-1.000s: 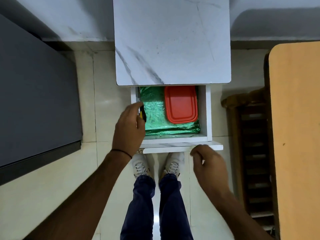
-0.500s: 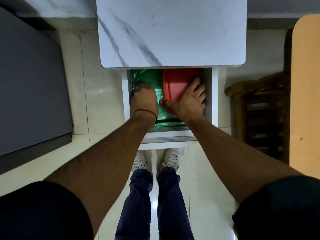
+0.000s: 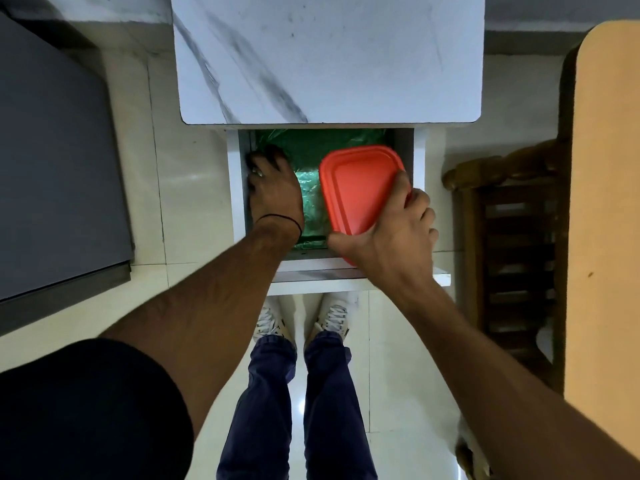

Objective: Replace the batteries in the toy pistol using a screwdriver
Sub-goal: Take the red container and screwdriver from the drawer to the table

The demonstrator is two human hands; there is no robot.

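Below the marble-patterned top of the white table (image 3: 329, 57), seen from the head camera, the drawer (image 3: 235, 202) stands pulled out toward the person. A crinkled green liner (image 3: 311, 150) covers its bottom.

The left grip (image 3: 275, 188) reaches down into the drawer's left side, knuckles up. Its fingers are curled down against the left wall. They hide whatever lies beneath them, so I cannot tell whether this grip holds anything. A thin black thread (image 3: 280, 219) circles the wrist.

The right grip (image 3: 391, 237) holds a red box (image 3: 356, 188) with a ribbed lid. The thumb lies along the box's near edge and the fingers wrap round its right edge. The box is tilted, with its near corner over the drawer's front panel and its far end above the liner on the right side of the drawer.

Neither the toy pistol nor the screwdriver can be made out from this camera.

Under the drawer front, two white laced shoes (image 3: 266, 322) and dark blue trousers (image 3: 266, 393) stand on the pale tiled floor (image 3: 138, 168). A grey cabinet (image 3: 52, 150) fills the left edge. On the right are a dark wooden chair (image 3: 512, 237) and a tan board (image 3: 609, 202). A black sleeve (image 3: 86, 410) covers the left upper arm.
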